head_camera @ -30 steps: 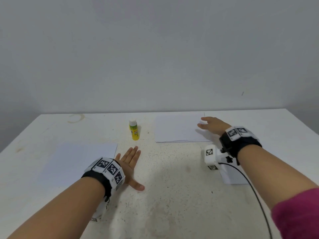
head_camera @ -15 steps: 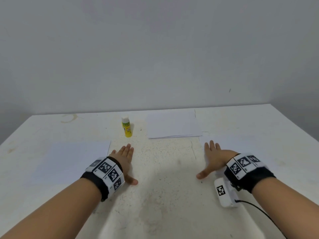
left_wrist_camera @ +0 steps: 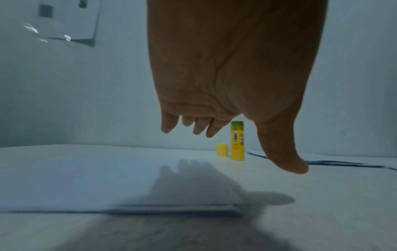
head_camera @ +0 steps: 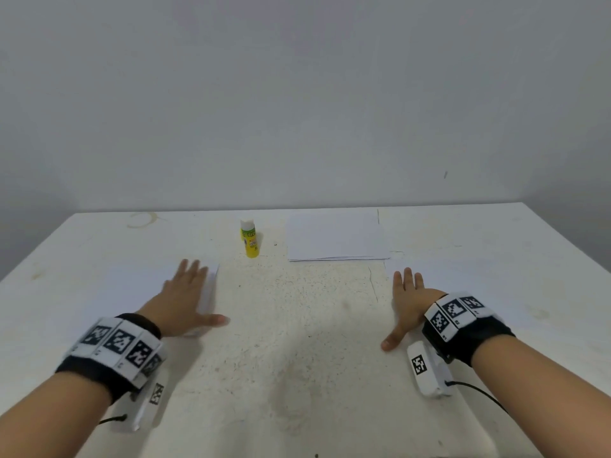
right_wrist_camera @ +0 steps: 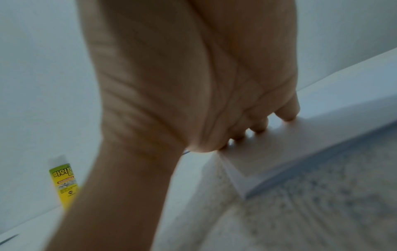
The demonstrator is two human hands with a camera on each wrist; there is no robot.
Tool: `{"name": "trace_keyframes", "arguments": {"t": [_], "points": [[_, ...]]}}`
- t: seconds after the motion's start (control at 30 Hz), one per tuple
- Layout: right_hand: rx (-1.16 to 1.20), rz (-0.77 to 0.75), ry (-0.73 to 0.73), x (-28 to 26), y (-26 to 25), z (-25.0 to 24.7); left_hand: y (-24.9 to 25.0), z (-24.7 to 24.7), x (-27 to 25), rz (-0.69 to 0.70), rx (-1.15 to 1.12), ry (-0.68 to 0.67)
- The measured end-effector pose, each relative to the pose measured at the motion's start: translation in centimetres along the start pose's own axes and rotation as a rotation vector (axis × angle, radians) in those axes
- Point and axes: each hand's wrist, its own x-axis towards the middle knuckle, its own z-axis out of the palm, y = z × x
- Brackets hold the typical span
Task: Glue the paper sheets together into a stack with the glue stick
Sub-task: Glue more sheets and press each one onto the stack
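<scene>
Upright near the table's (head_camera: 297,358) far edge: yellow glue stick (head_camera: 250,239), green label, white top. Just right of it, a stack of white paper (head_camera: 335,236). Left hand (head_camera: 185,299) flat, fingers spread, over a sheet (head_camera: 132,285) at the left edge; contact unclear. Right hand (head_camera: 408,300) flat, fingertips on a faint sheet (right_wrist_camera: 290,149), plain only from the right wrist. Small yellow cap (left_wrist_camera: 222,149) visible from the left wrist alone.

Only legible txt: Korean "파워풀" in green on the glue stick (right_wrist_camera: 64,183) label's yellow-green top, small print below too blurred to read; wristband (head_camera: 453,312) squares = b/w code patterns, no words.
</scene>
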Motion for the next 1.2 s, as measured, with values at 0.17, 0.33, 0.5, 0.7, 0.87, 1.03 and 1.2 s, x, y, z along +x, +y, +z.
{"name": "trace_keyframes", "arguments": {"t": [0.17, 0.33, 0.5, 0.7, 0.87, 1.03, 1.2], "points": [[-0.018, -0.003, -0.002, -0.1, -0.1, -0.1, -3.0, 0.9, 0.0, -0.123, 0.0, -0.079], [-0.025, -0.004, -0.008, -0.1, -0.1, 0.0, -3.3, 1.0, 0.0, -0.103, 0.076, -0.029], [-0.02, -0.006, 0.006, 0.1, 0.1, 0.1, -4.2, 0.8, 0.7, -0.168, 0.054, 0.076], [-0.025, -0.006, 0.013, 0.6, 0.3, 0.2, -2.0, -2.4, -1.1, -0.228, 0.077, 0.474], [-0.024, 0.0, 0.015, 0.8, 0.2, 0.2, 6.1, -4.5, -3.5, -0.019, 0.197, 0.404], [-0.017, 0.011, 0.029, 0.9, 0.2, 0.2, 15.2, -1.6, -2.6, 0.221, 0.15, 0.243], [-0.058, 0.002, 0.037, 0.6, 0.2, -0.3, 17.7, -0.2, -0.4, 0.279, 0.055, 0.015]]}}
